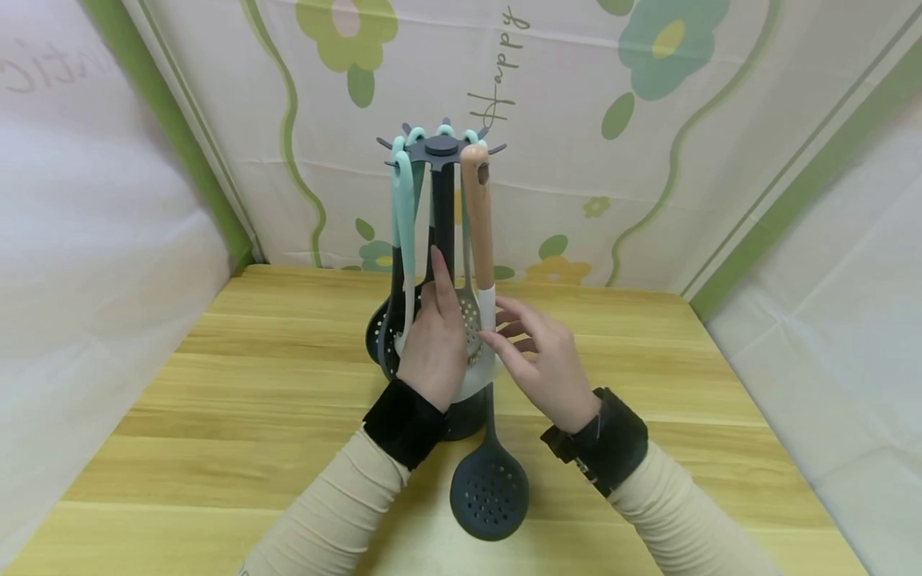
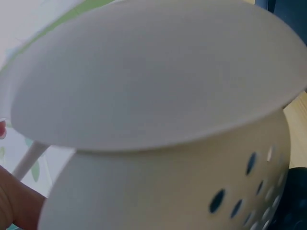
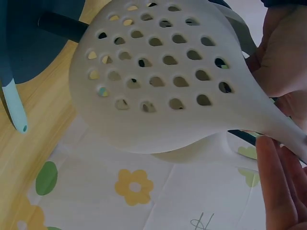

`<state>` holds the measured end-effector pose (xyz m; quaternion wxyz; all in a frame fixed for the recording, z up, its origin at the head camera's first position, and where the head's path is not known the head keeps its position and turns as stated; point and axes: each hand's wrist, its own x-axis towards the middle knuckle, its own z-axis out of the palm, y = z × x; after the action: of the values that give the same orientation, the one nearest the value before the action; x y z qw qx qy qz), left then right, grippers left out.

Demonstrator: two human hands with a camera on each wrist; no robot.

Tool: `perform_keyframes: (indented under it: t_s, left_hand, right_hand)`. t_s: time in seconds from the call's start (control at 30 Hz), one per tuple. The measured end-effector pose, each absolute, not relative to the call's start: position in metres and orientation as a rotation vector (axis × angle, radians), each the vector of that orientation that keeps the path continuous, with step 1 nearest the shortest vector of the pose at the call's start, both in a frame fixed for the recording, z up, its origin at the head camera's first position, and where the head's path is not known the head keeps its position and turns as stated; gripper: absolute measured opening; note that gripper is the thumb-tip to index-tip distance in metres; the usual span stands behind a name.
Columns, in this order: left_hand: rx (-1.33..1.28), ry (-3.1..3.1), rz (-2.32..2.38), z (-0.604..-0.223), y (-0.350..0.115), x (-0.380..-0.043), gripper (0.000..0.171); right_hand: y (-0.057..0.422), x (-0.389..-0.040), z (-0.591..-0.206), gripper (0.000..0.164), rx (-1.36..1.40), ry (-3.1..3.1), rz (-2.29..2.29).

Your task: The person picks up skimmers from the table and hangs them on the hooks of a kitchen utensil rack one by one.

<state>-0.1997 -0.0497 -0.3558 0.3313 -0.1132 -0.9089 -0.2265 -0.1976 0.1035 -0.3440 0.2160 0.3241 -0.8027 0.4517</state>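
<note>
A skimmer with a wooden handle [image 1: 479, 216] stands handle-up at the front right of a dark utensil stand [image 1: 443, 200]. Around its white neck, my right hand [image 1: 551, 364] pinches with thumb and fingers. The pale perforated head [image 3: 158, 62] fills much of the right wrist view. Close beside it, my left hand [image 1: 435, 344] has its index finger pointing up along the stand's post; what its other fingers hold is hidden, so I cannot tell. In the left wrist view a smooth pale bowl [image 2: 153, 72] hides most of that hand.
Several mint-handled utensils [image 1: 406, 216] hang from the rack's hooks, with a dark perforated ladle [image 1: 376, 332] low on the left. In front of the stand lies a dark skimmer [image 1: 490, 496] on the wooden table [image 1: 252, 400]. A floral curtain [image 1: 547, 160] rises behind.
</note>
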Motion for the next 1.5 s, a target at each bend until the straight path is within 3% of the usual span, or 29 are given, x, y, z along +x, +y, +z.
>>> perform_keyframes:
  t_s: [0.13,0.37,0.67,1.5]
  left_hand:
    - [-0.296,-2.380,-0.579,-0.355,-0.049,-0.200,0.103]
    - [-0.274,-2.402,-0.547,-0.355,-0.048,-0.200,0.089]
    - [-0.263,-2.393,-0.537,-0.355,-0.048,-0.199,0.093]
    - [-0.264,-2.364,-0.533,-0.357,-0.049,-0.200,0.079]
  right_hand:
    - [0.107,-0.198,-0.348,0.044,0.878,-2.197,1.299]
    - [0.110,-0.199,-0.353,0.048,0.879,-2.200,1.296]
    - [0.112,-0.197,-0.359,0.046,0.874,-2.224,1.273]
    - [0.126,-0.194,-0.403,0.046,0.747,-2.327,1.255]
